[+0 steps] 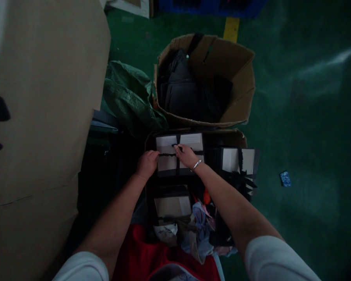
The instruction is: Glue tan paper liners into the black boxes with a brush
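Observation:
A flat bundle (166,164) with pale panels and dark edges lies in a cardboard box, crossed by black strips. At its left edge my left hand (148,163) is closed, its fingertips pinching the end of a black strip (167,155) that runs across the bundle. My right hand (187,155), with a silver bangle at the wrist, is over the middle where the strips cross, thumb and fingers pinched on black strip. A second tied bundle (231,159) sits to the right, with loose black strips on it. Nearer me lies another pale-topped bundle (172,206).
Beyond the bundles stands an open carton (242,74) holding dark pieces. A green sack (127,88) is beside it. Large cardboard (46,97) rises at left. Coloured cloth scraps (201,222) lie near me, and a small blue packet (285,178) is on the floor.

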{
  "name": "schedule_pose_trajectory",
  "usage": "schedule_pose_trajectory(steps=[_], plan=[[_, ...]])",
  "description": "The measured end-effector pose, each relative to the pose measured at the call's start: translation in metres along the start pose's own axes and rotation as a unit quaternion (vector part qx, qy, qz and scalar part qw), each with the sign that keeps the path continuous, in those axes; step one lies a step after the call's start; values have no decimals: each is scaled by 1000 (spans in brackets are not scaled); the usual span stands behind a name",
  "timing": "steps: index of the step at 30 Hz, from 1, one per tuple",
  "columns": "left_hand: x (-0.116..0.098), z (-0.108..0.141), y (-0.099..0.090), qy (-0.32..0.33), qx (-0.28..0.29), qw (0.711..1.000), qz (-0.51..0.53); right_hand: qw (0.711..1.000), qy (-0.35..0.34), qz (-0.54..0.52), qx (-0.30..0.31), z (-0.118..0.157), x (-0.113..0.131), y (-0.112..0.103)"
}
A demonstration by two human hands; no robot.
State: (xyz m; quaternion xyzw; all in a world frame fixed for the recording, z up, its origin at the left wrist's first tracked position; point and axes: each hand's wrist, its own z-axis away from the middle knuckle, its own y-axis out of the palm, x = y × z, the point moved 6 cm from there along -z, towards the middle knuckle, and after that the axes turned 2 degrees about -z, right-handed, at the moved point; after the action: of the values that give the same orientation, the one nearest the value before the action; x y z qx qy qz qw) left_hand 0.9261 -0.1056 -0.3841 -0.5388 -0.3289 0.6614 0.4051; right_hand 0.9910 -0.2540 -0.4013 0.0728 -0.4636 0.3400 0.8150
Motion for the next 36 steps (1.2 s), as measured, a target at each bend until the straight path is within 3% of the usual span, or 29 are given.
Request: schedule_pose_trajectory(steps=[4, 6, 9, 12, 15, 17, 22, 25, 28, 31, 34, 36], plan=[[8, 2, 15, -28, 32, 999, 7, 973, 21, 230, -3, 0, -11, -4], [7, 4, 14, -37, 34, 999, -10, 957, 27, 289, -11, 1, -13, -7], [-8, 4, 3, 11, 38, 999, -34, 981, 27, 194, -9, 1, -13, -8], [-38, -4, -10, 84, 48, 995, -12, 993, -10, 114, 12, 1, -14, -5], [-68, -25, -13, 113, 66, 990, 59, 987, -79, 142, -1, 4, -18, -4], [-81, -40, -5, 119, 96, 981, 122, 983, -85, 162, -22, 6, -25, -7], [-65, -58, 19, 44, 205, 951, 225, 985, -132, 110, -17, 5, -32, -12], [-53, -57, 20, 59, 213, 954, 203, 987, -153, 58, 1, 5, -28, -15], [-50, -57, 14, 89, 187, 966, 153, 993, -118, -13, 27, 6, -26, -18], [-44, -53, 8, 51, 156, 975, 149, 989, -44, -133, 41, 9, -29, -18], [-40, -41, 7, 3, 130, 978, 165, 966, 52, -250, 27, 13, -38, -14], [-41, -29, 8, 8, 100, 983, 155, 949, 111, -295, 16, 15, -43, -10]])
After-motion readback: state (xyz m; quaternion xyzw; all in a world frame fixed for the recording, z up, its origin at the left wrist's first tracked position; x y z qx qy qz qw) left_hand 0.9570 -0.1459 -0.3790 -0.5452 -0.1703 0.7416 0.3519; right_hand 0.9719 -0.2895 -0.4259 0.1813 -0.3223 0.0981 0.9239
